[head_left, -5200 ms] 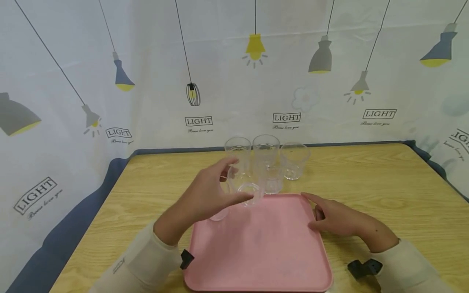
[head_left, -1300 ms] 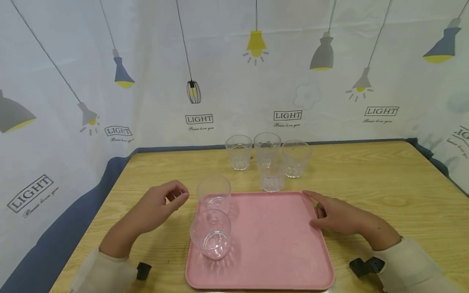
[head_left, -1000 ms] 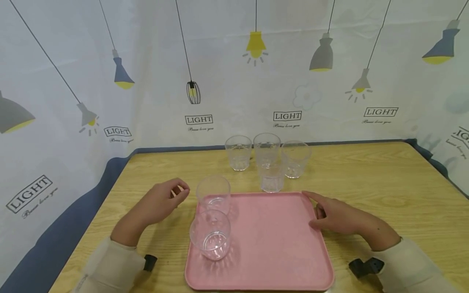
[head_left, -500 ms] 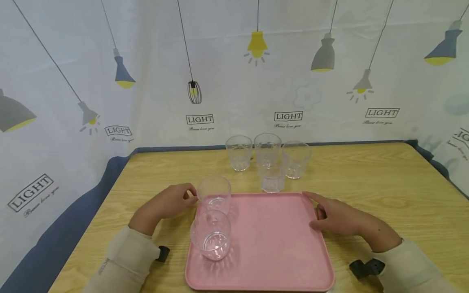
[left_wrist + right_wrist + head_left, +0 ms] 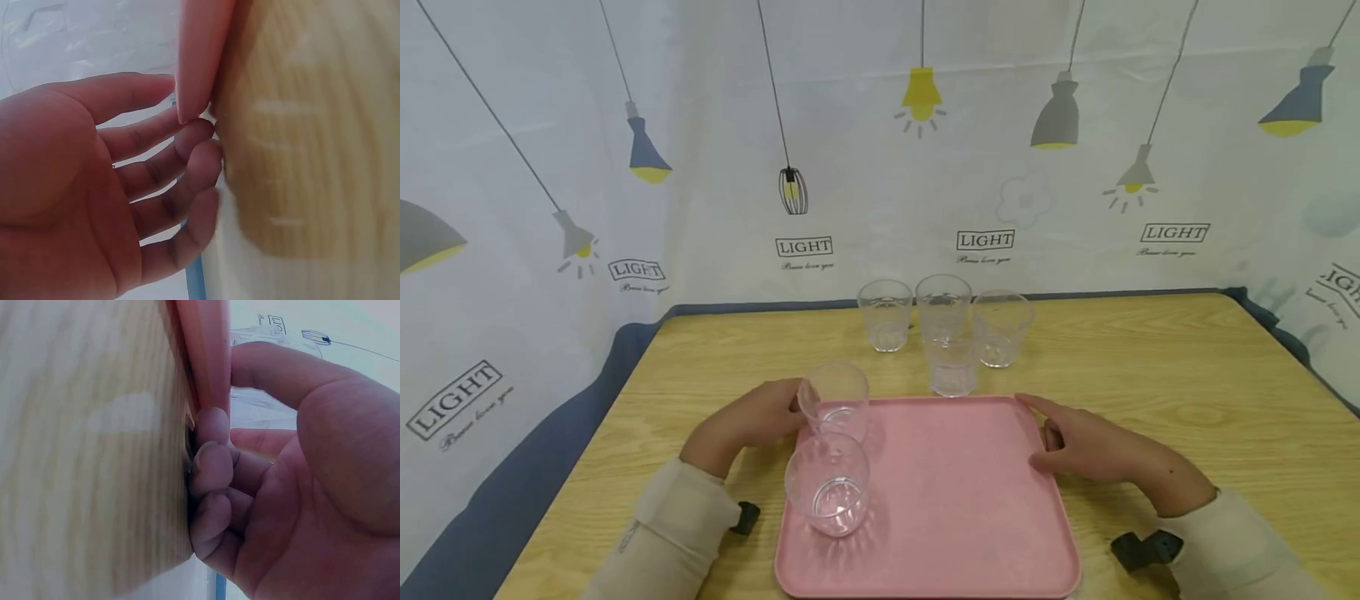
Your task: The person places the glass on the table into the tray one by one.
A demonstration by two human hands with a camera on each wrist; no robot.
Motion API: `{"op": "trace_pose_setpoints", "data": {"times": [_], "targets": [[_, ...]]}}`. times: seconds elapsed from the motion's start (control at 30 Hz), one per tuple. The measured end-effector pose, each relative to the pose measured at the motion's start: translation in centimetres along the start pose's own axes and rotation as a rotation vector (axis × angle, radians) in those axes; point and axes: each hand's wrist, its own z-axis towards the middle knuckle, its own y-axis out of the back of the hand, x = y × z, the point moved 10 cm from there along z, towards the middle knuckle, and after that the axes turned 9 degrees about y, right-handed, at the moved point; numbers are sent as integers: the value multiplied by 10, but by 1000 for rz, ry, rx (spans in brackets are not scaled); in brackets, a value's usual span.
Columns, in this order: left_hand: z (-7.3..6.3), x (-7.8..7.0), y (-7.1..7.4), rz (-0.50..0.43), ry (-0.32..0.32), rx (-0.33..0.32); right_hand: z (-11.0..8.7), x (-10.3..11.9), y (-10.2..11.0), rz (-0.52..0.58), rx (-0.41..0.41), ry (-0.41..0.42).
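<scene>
A pink tray [image 5: 970,500] lies on the wooden table. On its left side stand two transparent cups, a nearer cup [image 5: 829,492] and a farther cup [image 5: 835,400]. My left hand [image 5: 760,417] is at the tray's far left edge, partly behind the farther cup. The left wrist view shows the thumb [image 5: 140,92] at the tray's rim and the other fingers curling toward its underside. My right hand [image 5: 1090,442] grips the opposite edge. In the right wrist view its thumb [image 5: 269,365] rests at the rim, with curled fingers [image 5: 212,469] beneath.
Several more transparent cups [image 5: 886,317] stand in a group behind the tray, the nearest cup [image 5: 953,371] close to its far rim. A white curtain [image 5: 880,150] printed with lamps hangs along the table's back edge.
My left hand set a cup down on the tray's left side, drew away left, then came back right to the tray's left edge. My right hand stays at its edge.
</scene>
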Motion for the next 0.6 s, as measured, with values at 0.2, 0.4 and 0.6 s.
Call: {"op": "trace_pose_setpoints", "data": {"times": [0.2,0.4,0.6], "targets": [[2,-4,-4,67,-60,20,1,-1,4,29,-4,-24],[2,-4,-9,79,-129,34,5,7,22,-88,-89,-49],[3,-1,-12,53,-121,57,16,39,51,-201,-284,-19]]}}
